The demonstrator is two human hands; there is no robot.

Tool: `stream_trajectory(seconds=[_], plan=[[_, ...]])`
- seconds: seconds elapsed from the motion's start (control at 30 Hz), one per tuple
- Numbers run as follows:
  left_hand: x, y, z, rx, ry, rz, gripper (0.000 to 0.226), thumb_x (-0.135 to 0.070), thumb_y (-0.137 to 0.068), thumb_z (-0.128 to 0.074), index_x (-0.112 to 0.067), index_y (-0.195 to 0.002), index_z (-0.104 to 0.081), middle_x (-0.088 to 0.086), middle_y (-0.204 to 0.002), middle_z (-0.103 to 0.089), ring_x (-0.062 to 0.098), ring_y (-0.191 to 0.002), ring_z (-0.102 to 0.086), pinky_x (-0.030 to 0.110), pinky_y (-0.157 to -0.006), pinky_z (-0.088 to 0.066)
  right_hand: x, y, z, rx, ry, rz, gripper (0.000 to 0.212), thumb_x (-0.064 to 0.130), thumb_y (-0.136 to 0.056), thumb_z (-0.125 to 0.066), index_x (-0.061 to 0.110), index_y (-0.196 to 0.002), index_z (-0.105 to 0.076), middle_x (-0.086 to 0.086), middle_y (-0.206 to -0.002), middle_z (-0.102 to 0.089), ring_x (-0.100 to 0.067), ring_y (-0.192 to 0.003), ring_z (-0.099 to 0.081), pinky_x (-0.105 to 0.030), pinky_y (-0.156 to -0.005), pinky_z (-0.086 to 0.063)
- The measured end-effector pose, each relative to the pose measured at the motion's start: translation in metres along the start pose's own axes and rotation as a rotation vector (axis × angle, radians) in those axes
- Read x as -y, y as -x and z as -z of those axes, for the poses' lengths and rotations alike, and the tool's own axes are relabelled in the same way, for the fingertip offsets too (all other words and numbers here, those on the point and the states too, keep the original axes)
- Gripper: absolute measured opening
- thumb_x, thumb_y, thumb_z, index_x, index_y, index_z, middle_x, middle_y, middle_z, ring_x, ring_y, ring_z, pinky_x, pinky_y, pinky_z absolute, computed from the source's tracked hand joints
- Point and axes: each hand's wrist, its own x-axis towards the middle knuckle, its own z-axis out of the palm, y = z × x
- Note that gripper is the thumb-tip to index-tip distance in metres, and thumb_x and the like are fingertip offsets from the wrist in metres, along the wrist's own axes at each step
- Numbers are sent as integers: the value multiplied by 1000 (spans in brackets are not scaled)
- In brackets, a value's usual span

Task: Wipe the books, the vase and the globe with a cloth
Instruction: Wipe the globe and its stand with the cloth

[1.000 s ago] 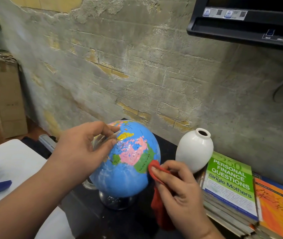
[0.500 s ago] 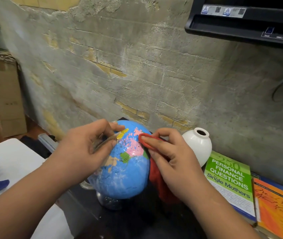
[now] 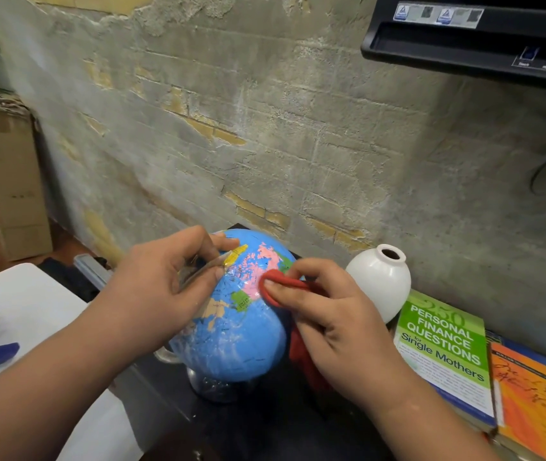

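our left hand (image 3: pixel 161 294) pinches the clear arc (image 3: pixel 205 267) at the upper left of the globe (image 3: pixel 238 341), which stands on its base on the dark table (image 3: pixel 265 424). our right hand (image 3: pixel 328 324), fingers curled, presses a red cloth (image 3: pixel 284 284) against the globe's upper right, beside the pink area. the white vase (image 3: pixel 381 281) stands just right of the globe, with the books (image 3: pixel 444 354) lying beside it.

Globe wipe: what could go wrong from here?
1. The white vase stands close behind the right hand; a wide sweep of the red cloth could knock it over.
2. The left hand pinches only the clear arc of the globe; hard pressing might spin or tip it.
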Motion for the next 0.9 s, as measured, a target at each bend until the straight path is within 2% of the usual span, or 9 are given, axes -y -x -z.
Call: stream_trajectory(seconds=[0.1,0.17,0.23,0.37,0.47,0.53,0.67,0.77,0.9], plan=[[0,0,2,-13,4,11,11,-30,-76,-62,-27,-79,-52,-30,-105,-68,-11,-105,-60,28,-90,-52,-13,23,-2,-81,-74,-22,28,29,-98,-52,30,-118,-71,12,-118,-55,-20,-106,-61,-39,-86,-51],[0,0,1,-12,6,20,10,-30,-76,-62,-27,-79,-52,-30,-105,-68,-10,-105,-60,32,-91,-52,-12,25,-2,-85,-65,-29,29,29,-98,-50,30,-119,-71,11,-118,-55,-21,-105,-62,-39,-86,-52],[0,-1,0,-12,1,24,11,-31,-77,-63,-27,-79,-53,-32,-105,-67,-10,-103,-61,29,-90,-52,-2,11,-2,-33,-10,-28,33,27,-96,-50,34,-124,-66,11,-121,-53,-21,-107,-59,-39,-88,-51],[1,0,-1,-15,7,36,20,-24,-82,-71,-28,-76,-53,-34,-104,-66,-12,-104,-60,13,-87,-46,6,-6,-4,38,62,-12,38,28,-94,-48,40,-129,-60,14,-127,-48,-19,-112,-56,-37,-89,-51],[3,1,-1,-9,73,61,12,-35,-76,-64,-30,-77,-53,-28,-105,-68,-7,-108,-61,28,-93,-49,-11,18,-11,-61,-89,-42,36,23,-96,-52,36,-128,-63,12,-125,-51,-20,-114,-57,-36,-96,-48],[7,0,1,-15,100,82,10,-32,-75,-63,-28,-77,-54,-27,-104,-69,-6,-107,-61,31,-90,-50,-26,48,-23,-127,-100,-82,37,21,-96,-53,32,-130,-63,11,-124,-50,-18,-114,-57,-32,-98,-46],[10,-3,2,-17,191,108,23,-43,-71,-63,-22,-78,-55,-17,-107,-71,1,-108,-64,37,-93,-52,-40,94,-48,-110,-41,-155,43,22,-97,-52,32,-140,-53,10,-132,-47,-19,-119,-55,-30,-100,-45],[12,-3,1,-17,209,113,26,-43,-69,-61,-20,-78,-55,-13,-108,-72,5,-109,-64,44,-100,-48,-29,81,-49,-167,-104,-156,43,24,-99,-51,31,-141,-51,10,-134,-46,-20,-122,-54,-27,-104,-41],[9,-3,-1,-16,160,101,25,-45,-70,-60,-22,-78,-55,-19,-107,-71,2,-106,-65,38,-95,-52,-16,56,-44,-210,-136,-97,37,27,-102,-49,31,-138,-55,15,-134,-43,-22,-119,-55,-29,-103,-43]])
